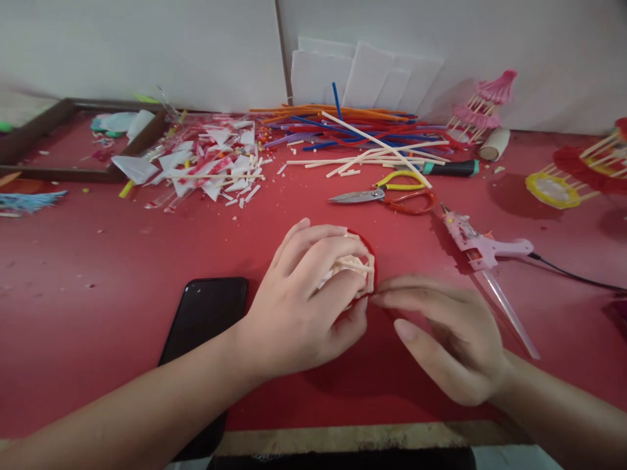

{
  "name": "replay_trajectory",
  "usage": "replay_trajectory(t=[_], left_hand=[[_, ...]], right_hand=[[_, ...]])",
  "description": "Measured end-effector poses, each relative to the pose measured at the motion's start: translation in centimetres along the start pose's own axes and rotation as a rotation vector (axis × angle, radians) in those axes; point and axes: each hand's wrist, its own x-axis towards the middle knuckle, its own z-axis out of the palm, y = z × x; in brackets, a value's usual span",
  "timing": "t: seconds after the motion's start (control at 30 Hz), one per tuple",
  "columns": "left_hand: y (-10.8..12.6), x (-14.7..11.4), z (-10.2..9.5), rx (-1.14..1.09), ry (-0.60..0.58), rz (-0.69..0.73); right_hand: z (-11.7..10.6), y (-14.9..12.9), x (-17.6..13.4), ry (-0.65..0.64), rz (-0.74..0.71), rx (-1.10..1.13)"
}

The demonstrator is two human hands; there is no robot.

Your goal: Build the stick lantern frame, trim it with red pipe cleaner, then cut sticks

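Note:
My left hand (pixel 308 294) is closed over a small round piece made of pale sticks (pixel 353 264), edged by a thin red strip that looks like pipe cleaner (pixel 375 261). Much of the piece lies hidden under the fingers. To its right, my right hand (pixel 445 333) has its fingers stretched out and the thumb apart. Its fingertips reach the red strip at the near right edge, and whether they touch it I cannot tell. A black phone (pixel 208 313) lies partly beneath my left forearm.
Scissors (pixel 362 196) and a pink glue gun (pixel 482 248) with a cord lie beyond my hands. Behind are pipe cleaners (pixel 343 124), loose pale sticks (pixel 372 156), a heap of scraps (pixel 210 150) and a brown frame (pixel 63 173). Small stick models (pixel 475 114) stand at right.

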Motion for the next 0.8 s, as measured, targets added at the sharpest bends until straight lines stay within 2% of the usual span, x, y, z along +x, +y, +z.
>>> replay_trajectory(t=[0.23, 0.5, 0.8], left_hand=[[-0.3, 0.1, -0.2, -0.019, -0.005, -0.006], [-0.3, 0.1, -0.2, 0.024, 0.034, -0.013], [-0.8, -0.1, -0.6, 0.050, 0.019, -0.008]], right_hand=[[0.3, 0.4, 0.1, 0.056, 0.133, -0.059], [0.4, 0.3, 0.0, 0.038, 0.079, -0.010], [0.9, 1.1, 0.0, 0.057, -0.007, -0.214]])
